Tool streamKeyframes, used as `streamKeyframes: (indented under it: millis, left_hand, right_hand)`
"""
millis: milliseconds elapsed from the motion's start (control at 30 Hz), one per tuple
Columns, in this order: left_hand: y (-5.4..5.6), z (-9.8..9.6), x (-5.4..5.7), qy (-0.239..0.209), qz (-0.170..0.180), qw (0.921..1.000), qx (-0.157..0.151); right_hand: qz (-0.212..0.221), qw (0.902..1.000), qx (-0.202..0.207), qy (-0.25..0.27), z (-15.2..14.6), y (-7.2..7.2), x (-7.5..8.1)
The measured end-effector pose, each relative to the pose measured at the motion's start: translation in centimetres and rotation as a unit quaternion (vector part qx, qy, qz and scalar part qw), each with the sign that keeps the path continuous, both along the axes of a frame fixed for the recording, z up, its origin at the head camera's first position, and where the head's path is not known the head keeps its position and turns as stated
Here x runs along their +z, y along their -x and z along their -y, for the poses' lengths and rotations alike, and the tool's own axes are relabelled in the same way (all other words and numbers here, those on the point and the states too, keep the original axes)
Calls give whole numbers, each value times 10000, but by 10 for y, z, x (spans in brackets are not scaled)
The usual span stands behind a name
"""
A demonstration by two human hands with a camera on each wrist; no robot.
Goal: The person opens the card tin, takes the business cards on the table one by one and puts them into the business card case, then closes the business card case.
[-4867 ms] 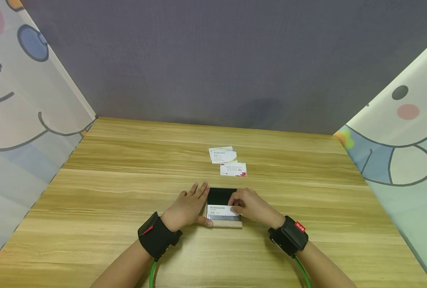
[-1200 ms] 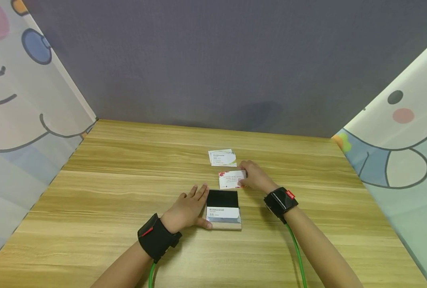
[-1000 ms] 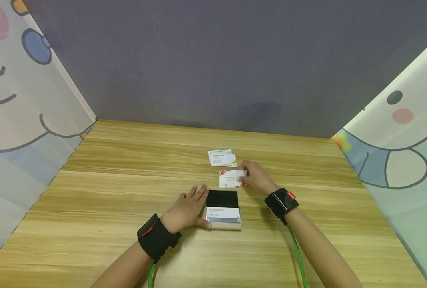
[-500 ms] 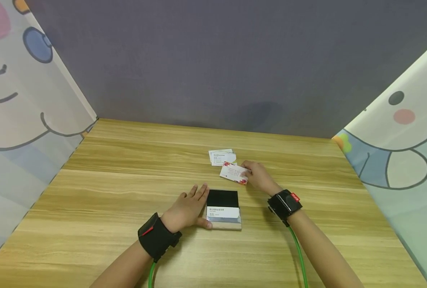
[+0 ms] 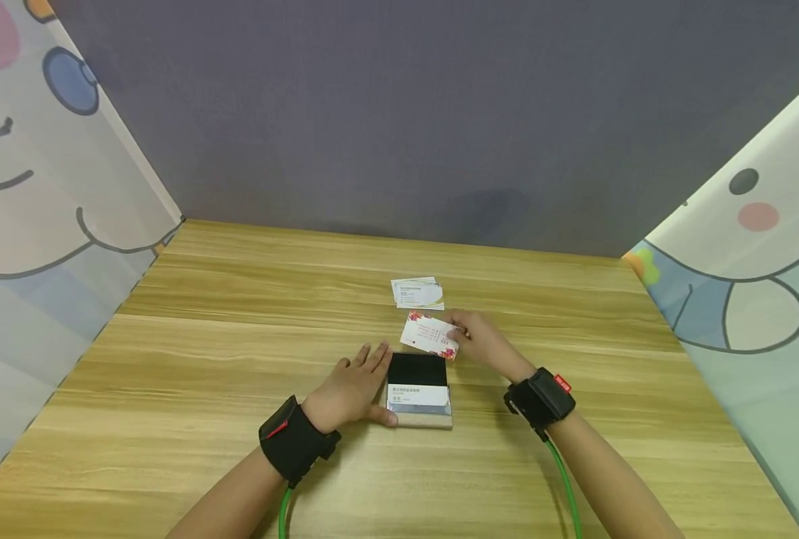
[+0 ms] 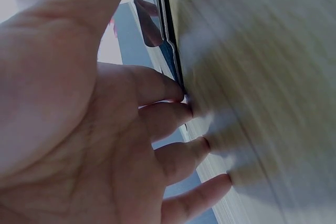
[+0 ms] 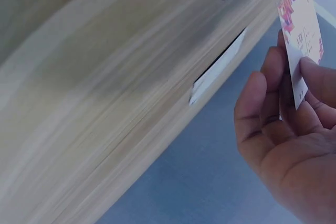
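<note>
My right hand (image 5: 483, 346) pinches a white business card with red flower corners (image 5: 429, 335) between thumb and fingers, tilted just above the far edge of the card case. In the right wrist view the card (image 7: 303, 40) stands raised off the table. An open card case (image 5: 415, 368) with a black lining lies flat; a white card (image 5: 418, 394) sits in its near part. My left hand (image 5: 352, 389) rests along the case's left side with fingers extended. In the left wrist view its fingertips (image 6: 198, 145) touch the table and the index lies by the case's edge.
Beyond the held card, a few overlapping white business cards (image 5: 418, 293) lie on the wooden table (image 5: 251, 299). A grey panel (image 5: 399, 127) rises at the back. Cartoon-printed panels (image 5: 743, 224) border both sides.
Earlier my right hand was at the card in the case. It then took the red-flowered card from the table, turned it and brought it nearer the case. My left hand stayed put.
</note>
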State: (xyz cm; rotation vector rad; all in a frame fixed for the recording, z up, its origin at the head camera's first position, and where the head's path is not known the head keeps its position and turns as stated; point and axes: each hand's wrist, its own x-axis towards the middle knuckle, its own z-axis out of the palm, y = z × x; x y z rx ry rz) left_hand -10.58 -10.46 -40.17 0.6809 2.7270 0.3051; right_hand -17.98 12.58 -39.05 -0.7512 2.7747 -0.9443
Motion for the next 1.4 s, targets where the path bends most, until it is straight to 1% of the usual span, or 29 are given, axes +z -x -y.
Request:
streamKeyframes:
  millis: [133, 233, 400, 633, 800, 933, 1233, 1400]
  left_hand:
    - [1, 0, 0, 4, -14, 10000, 8]
    - [2, 0, 0, 16, -20, 10000, 13]
    - [2, -1, -1, 19, 9, 10000, 46]
    - [2, -1, -1, -33, 31, 10000, 58]
    - [2, -1, -1, 7, 11, 10000, 50]
    - [2, -1, -1, 44, 9, 10000, 41]
    - [2, -1, -3, 16, -16, 10000, 14]
    - [1, -1, -2, 0, -4, 10000, 24]
  right_hand:
    - [-49, 9996, 292, 38, 2, -7, 2]
    - [28, 9990, 449, 72, 3, -11, 2]
    - [278, 9972, 689, 91, 6, -16, 1]
    - [608, 9943, 881, 27, 9, -23, -1]
    - [786, 9913, 1051, -16, 9, -25, -3]
    - [911, 9901, 1070, -40, 9, -26, -6]
    - [889, 9861, 1391, -186, 9, -27, -9]
    - [836, 9858, 1429, -299, 9, -27, -9]
